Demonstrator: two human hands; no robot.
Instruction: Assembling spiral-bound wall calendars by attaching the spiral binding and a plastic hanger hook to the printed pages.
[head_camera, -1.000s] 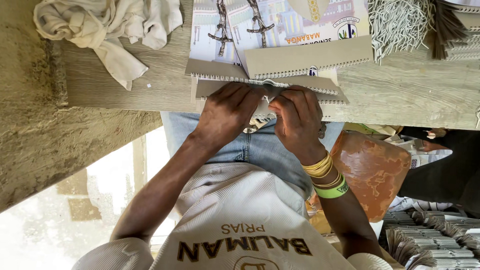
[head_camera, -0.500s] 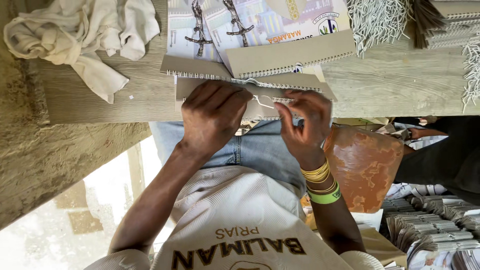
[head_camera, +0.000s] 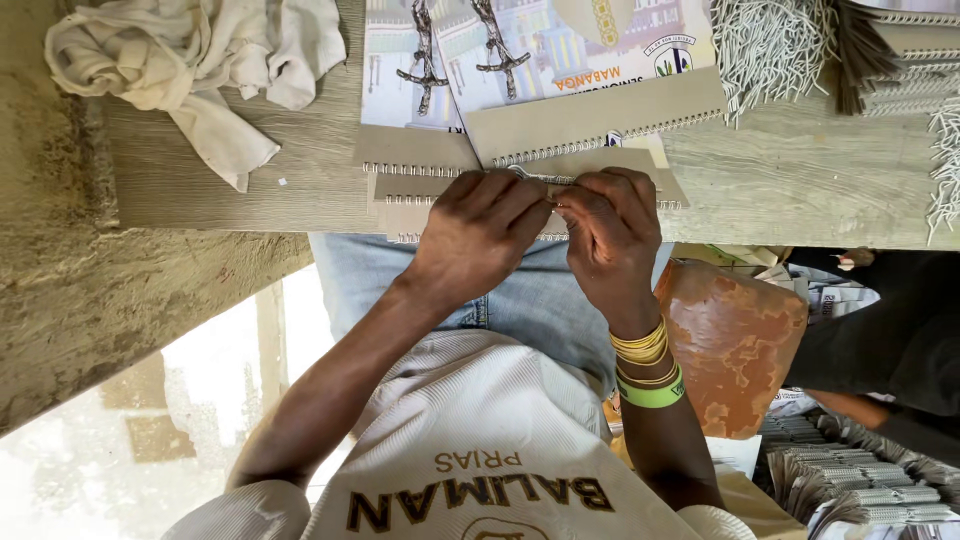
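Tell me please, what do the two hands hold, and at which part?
Both hands, left hand and right hand, pinch a grey spiral-bound booklet at its wire-bound edge, on the wooden table. The fingertips meet at the white wire binding.

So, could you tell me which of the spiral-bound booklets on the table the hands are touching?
The nearest booklet, at the table's front edge: the left hand and right hand pinch its wire spine. The other booklets lie farther back, untouched.
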